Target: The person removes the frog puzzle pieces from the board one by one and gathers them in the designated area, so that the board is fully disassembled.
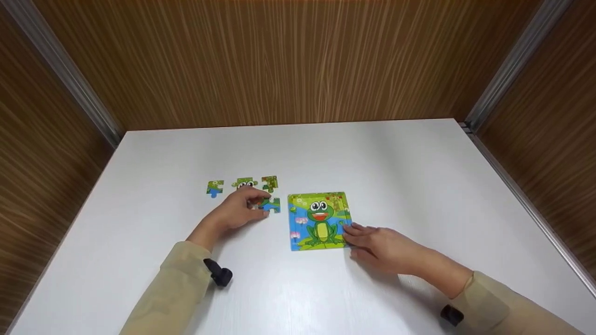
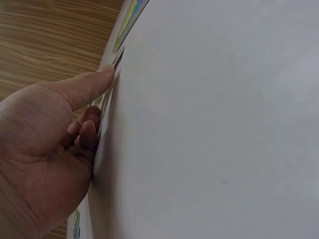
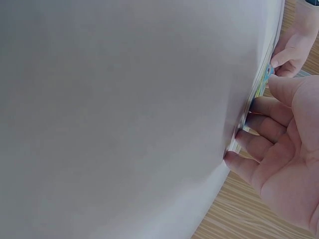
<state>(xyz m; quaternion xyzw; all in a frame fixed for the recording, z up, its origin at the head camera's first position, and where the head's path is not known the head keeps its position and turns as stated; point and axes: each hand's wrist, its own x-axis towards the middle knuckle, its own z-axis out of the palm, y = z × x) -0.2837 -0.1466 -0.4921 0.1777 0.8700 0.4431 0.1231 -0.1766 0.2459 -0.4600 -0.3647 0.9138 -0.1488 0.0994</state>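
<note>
Around a jigsaw piece (image 1: pixel 274 205) of blue and green, my left hand (image 1: pixel 237 208) has its thumb at the near edge and a finger at the far edge. The left wrist view shows that thumb low at the table, beside a thin edge, with the other fingers bent under the palm. A square frog picture puzzle board (image 1: pixel 321 221) lies flat to the right of this piece. My right hand (image 1: pixel 384 249) rests its fairly straight fingertips along the board's lower right edge. Behind the left hand, a piece with frog eyes (image 1: pixel 245 182) is partly covered.
A corner piece (image 1: pixel 215 188) lies at the far left of the group, and another green piece (image 1: pixel 269 183) lies behind the left hand's fingertips. The white table (image 1: pixel 396 163) is bounded by wood-grain panels (image 1: pixel 288 60) at the back and both sides.
</note>
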